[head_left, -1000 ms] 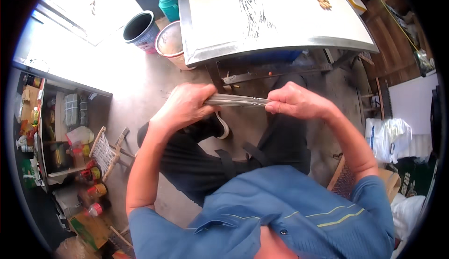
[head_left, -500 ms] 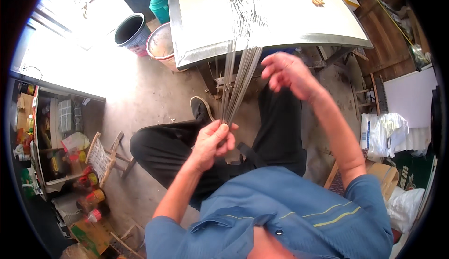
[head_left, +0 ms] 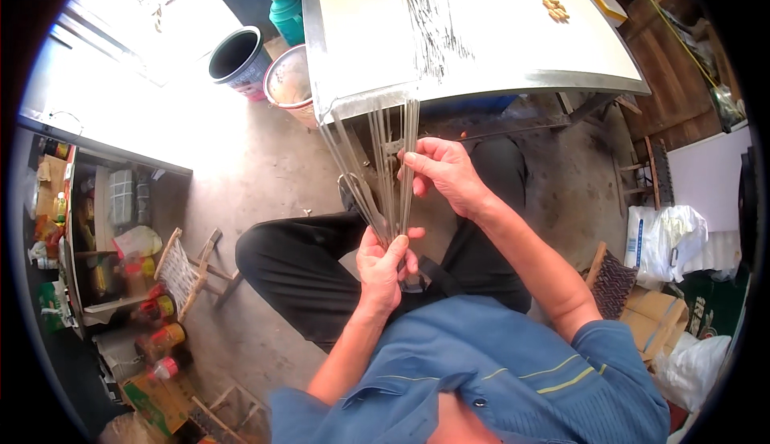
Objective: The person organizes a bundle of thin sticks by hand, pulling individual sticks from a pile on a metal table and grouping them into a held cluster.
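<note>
Thin grey metal wires (head_left: 387, 175) rise in a fanned bundle above my lap, split into a few loose groups. My left hand (head_left: 380, 269) is closed round their lower ends, thumb on top. The thumb and fingers of my right hand (head_left: 451, 173) pinch the rightmost group partway up. The upper ends of the bundle reach the near edge of the white table (head_left: 513, 35). On that table lies a loose pile of similar wires (head_left: 435, 23), roughly lined up away from me.
Several small tan pieces like peanuts (head_left: 556, 11) lie on the table's right. Left of the table stand a dark bucket (head_left: 253, 77), a second bucket (head_left: 290, 83) and a teal flask (head_left: 286, 17). A low woven stool (head_left: 180, 274) is at left, white plastic bags (head_left: 672, 239) at right.
My right hand was raised and free of the wires; it has come down and left and now pinches some. My left hand shifted slightly right and down, and the bundle has spread wider.
</note>
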A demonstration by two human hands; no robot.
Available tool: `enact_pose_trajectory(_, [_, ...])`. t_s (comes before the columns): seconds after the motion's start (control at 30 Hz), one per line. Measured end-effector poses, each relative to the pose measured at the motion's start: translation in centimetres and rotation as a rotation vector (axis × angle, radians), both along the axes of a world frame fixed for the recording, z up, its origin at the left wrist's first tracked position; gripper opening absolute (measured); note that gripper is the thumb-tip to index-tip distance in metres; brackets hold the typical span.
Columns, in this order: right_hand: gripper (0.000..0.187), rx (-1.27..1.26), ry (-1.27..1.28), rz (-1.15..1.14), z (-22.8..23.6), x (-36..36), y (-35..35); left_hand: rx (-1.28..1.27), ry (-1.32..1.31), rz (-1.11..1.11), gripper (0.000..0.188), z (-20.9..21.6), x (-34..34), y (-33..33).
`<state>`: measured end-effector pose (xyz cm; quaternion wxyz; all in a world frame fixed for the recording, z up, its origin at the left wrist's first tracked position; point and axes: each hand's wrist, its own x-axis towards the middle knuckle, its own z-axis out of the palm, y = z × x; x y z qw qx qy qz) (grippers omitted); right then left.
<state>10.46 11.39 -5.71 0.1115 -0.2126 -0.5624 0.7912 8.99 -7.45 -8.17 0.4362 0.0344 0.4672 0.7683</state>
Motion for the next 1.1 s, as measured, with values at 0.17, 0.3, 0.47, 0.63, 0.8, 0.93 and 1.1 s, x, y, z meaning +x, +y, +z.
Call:
enact_pose_trajectory(0.17, [0.015,-0.002,0.002,-0.018,-1.0,-1.1,-0.3,-0.017,0.000,0.076,0.023,0.4,-0.1,-0.1])
enact_pose_trajectory(0.3, [0.013,-0.012,-0.022,0.044,-1.1,-1.9,-0.9,-0.073,0.051,0.083,0.020,0.5,-0.3,-1.0])
enact_pose_trajectory(0.47, [0.012,-0.066,0.025,0.088,-1.7,-3.5,-1.7,-0.116,0.041,0.215,0.010,0.6,-0.3,-1.7])
enact_pose_trajectory(0.63, [0.012,-0.111,-0.011,0.131,-1.6,-4.5,-2.8,-0.138,0.070,0.275,0.008,1.0,-0.2,-2.6])
enact_pose_trajectory(0.8, [0.015,-0.127,0.023,0.129,-1.4,-5.4,-3.7,-0.157,0.075,0.318,0.006,0.8,0.0,-4.0])
enact_pose_trajectory(0.93, [0.013,-0.141,0.001,0.121,-0.7,-6.1,-4.5,-0.136,0.085,0.320,0.006,0.7,-0.4,-5.0])
enact_pose_trajectory(1.1, [0.012,-0.081,0.059,0.107,-0.7,-6.3,-4.2,-0.153,0.065,0.305,0.009,0.8,-1.2,-5.6])
